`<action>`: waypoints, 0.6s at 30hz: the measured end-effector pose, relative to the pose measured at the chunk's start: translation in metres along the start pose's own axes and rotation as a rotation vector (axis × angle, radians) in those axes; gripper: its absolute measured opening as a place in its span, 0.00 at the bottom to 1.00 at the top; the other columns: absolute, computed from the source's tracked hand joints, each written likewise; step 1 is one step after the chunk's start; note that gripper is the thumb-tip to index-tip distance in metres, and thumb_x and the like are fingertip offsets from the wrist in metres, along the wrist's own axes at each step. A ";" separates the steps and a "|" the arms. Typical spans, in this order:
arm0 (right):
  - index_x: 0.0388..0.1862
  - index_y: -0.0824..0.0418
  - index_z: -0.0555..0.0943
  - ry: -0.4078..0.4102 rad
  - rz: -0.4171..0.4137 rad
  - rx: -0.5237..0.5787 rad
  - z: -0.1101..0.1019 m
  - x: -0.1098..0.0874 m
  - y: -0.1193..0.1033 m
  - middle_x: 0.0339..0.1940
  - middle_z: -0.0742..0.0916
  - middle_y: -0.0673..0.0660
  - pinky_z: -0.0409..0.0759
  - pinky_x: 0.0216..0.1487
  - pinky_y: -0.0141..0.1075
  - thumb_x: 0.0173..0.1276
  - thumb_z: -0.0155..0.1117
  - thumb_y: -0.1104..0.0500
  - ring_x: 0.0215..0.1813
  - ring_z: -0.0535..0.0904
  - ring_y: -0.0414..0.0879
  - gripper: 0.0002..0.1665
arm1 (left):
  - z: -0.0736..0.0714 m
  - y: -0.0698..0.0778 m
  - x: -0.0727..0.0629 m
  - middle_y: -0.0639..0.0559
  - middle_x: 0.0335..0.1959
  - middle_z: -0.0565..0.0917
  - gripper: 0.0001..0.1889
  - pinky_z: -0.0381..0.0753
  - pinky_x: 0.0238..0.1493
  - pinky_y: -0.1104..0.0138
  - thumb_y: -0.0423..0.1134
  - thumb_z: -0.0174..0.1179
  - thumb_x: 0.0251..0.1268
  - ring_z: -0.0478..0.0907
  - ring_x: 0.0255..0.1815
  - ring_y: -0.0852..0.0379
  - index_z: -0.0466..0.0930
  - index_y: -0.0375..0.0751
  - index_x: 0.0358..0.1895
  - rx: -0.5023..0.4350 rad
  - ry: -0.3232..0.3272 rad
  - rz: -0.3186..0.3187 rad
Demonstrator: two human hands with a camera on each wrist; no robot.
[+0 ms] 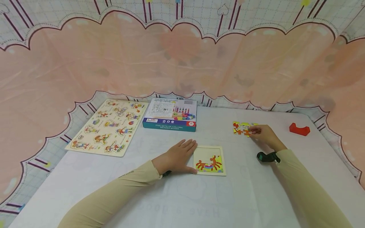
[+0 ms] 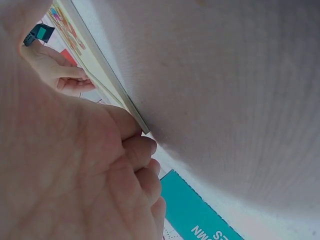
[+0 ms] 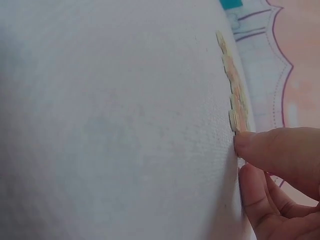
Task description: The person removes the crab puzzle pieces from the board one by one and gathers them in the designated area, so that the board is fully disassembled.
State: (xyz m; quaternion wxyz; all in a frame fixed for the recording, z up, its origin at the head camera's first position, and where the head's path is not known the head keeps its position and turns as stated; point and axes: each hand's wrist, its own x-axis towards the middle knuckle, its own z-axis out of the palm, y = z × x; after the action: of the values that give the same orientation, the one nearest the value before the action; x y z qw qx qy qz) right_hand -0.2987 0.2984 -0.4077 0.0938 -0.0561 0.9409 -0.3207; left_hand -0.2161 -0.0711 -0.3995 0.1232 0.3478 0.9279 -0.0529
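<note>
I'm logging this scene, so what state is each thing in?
Puzzle tray, partly filled, upper part bare.
Loose puzzle pieces, lying flat outside the tray.
Box, closed, lying flat.
Picture board, lying flat, face up.
Red block, lying untouched.
Left hand, fingers outstretched, touching the tray.
Right hand, at the loose pieces; grip unclear.

a red notched block [image 1: 299, 129] is lying right of the grip [image 1: 265, 134], near it. well left of the grip, a box labelled "five sets of column beaded boxes" [image 1: 169, 114] is lying flat; farther left, a board of little figures [image 1: 106, 128] is resting just beside it. white cloth [image 1: 242, 196] is spreading beneath the grip, and a peach scalloped backdrop [image 1: 199, 69] is rising beyond it.
</note>
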 end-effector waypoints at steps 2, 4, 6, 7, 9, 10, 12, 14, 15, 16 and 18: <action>0.56 0.73 0.75 -0.002 0.007 0.008 0.000 -0.001 0.000 0.46 0.82 0.67 0.73 0.36 0.24 0.63 0.63 0.62 0.45 0.75 0.51 0.23 | 0.000 0.000 0.000 0.50 0.77 0.49 0.54 0.42 0.78 0.58 0.75 0.50 0.51 0.43 0.78 0.52 0.46 0.43 0.75 0.002 0.000 -0.002; 0.56 0.73 0.75 -0.001 0.012 0.012 0.000 -0.002 -0.001 0.46 0.82 0.67 0.73 0.36 0.24 0.63 0.63 0.62 0.45 0.75 0.51 0.24 | 0.000 0.000 0.000 0.50 0.77 0.49 0.54 0.42 0.78 0.58 0.75 0.50 0.51 0.43 0.78 0.52 0.46 0.43 0.75 0.003 0.001 -0.004; 0.57 0.73 0.75 0.001 0.016 0.020 -0.001 -0.003 -0.002 0.47 0.81 0.68 0.73 0.35 0.24 0.64 0.63 0.62 0.46 0.75 0.51 0.24 | 0.000 0.000 0.000 0.50 0.77 0.49 0.54 0.42 0.78 0.58 0.75 0.50 0.51 0.43 0.78 0.52 0.46 0.43 0.75 0.001 0.001 -0.004; 0.57 0.73 0.74 0.007 0.013 0.025 -0.001 -0.005 -0.003 0.47 0.82 0.68 0.74 0.35 0.24 0.63 0.63 0.62 0.46 0.75 0.52 0.25 | 0.000 0.000 0.000 0.50 0.77 0.49 0.54 0.42 0.78 0.58 0.75 0.50 0.52 0.43 0.78 0.52 0.46 0.43 0.75 0.002 0.000 -0.003; 0.58 0.72 0.74 0.017 0.006 0.039 -0.001 -0.008 -0.004 0.48 0.82 0.68 0.75 0.37 0.24 0.63 0.64 0.61 0.47 0.76 0.52 0.26 | 0.000 0.001 0.000 0.50 0.77 0.49 0.54 0.42 0.78 0.58 0.75 0.50 0.51 0.43 0.78 0.52 0.46 0.43 0.75 -0.002 -0.001 -0.003; 0.59 0.72 0.73 0.021 0.002 0.047 -0.001 -0.010 -0.005 0.48 0.82 0.68 0.75 0.38 0.24 0.63 0.64 0.61 0.48 0.77 0.53 0.27 | 0.000 0.001 0.000 0.50 0.77 0.49 0.54 0.42 0.78 0.58 0.75 0.50 0.51 0.43 0.78 0.52 0.46 0.43 0.75 -0.004 0.000 -0.002; 0.60 0.70 0.73 0.026 -0.017 0.073 0.000 -0.014 -0.007 0.49 0.82 0.67 0.76 0.42 0.24 0.63 0.65 0.58 0.49 0.78 0.52 0.29 | 0.001 0.001 0.000 0.50 0.77 0.50 0.55 0.42 0.78 0.58 0.75 0.50 0.51 0.43 0.78 0.52 0.46 0.43 0.75 -0.006 0.001 -0.001; 0.61 0.69 0.73 0.023 -0.052 0.098 0.001 -0.018 -0.012 0.50 0.83 0.67 0.77 0.45 0.23 0.63 0.66 0.56 0.50 0.79 0.48 0.30 | 0.001 0.001 0.000 0.50 0.77 0.50 0.55 0.42 0.78 0.58 0.75 0.50 0.51 0.43 0.78 0.52 0.46 0.43 0.75 -0.008 0.003 -0.002; 0.61 0.68 0.73 0.017 -0.072 0.113 0.002 -0.020 -0.016 0.51 0.82 0.67 0.77 0.46 0.23 0.63 0.66 0.55 0.49 0.79 0.46 0.30 | 0.001 0.001 0.000 0.50 0.77 0.50 0.55 0.42 0.78 0.58 0.75 0.50 0.51 0.43 0.78 0.52 0.46 0.43 0.75 -0.009 0.003 -0.002; 0.61 0.68 0.73 0.010 -0.093 0.136 0.003 -0.022 -0.020 0.51 0.82 0.67 0.77 0.46 0.22 0.63 0.66 0.55 0.49 0.79 0.45 0.30 | 0.001 0.000 0.000 0.50 0.77 0.50 0.55 0.42 0.78 0.58 0.75 0.50 0.51 0.43 0.78 0.52 0.46 0.43 0.75 -0.009 0.004 -0.002; 0.60 0.68 0.74 -0.014 -0.140 0.176 0.006 -0.026 -0.030 0.52 0.82 0.67 0.77 0.45 0.21 0.63 0.66 0.56 0.50 0.79 0.43 0.29 | 0.001 0.000 0.001 0.50 0.77 0.50 0.55 0.42 0.78 0.58 0.75 0.50 0.51 0.43 0.78 0.52 0.46 0.43 0.75 -0.007 0.003 -0.002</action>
State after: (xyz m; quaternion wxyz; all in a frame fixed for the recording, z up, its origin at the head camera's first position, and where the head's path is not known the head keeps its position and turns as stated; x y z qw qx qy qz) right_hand -0.2704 0.2753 -0.3904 0.0826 -0.1153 0.9022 -0.4074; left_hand -0.2162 -0.0709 -0.4007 0.1230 0.3464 0.9287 -0.0490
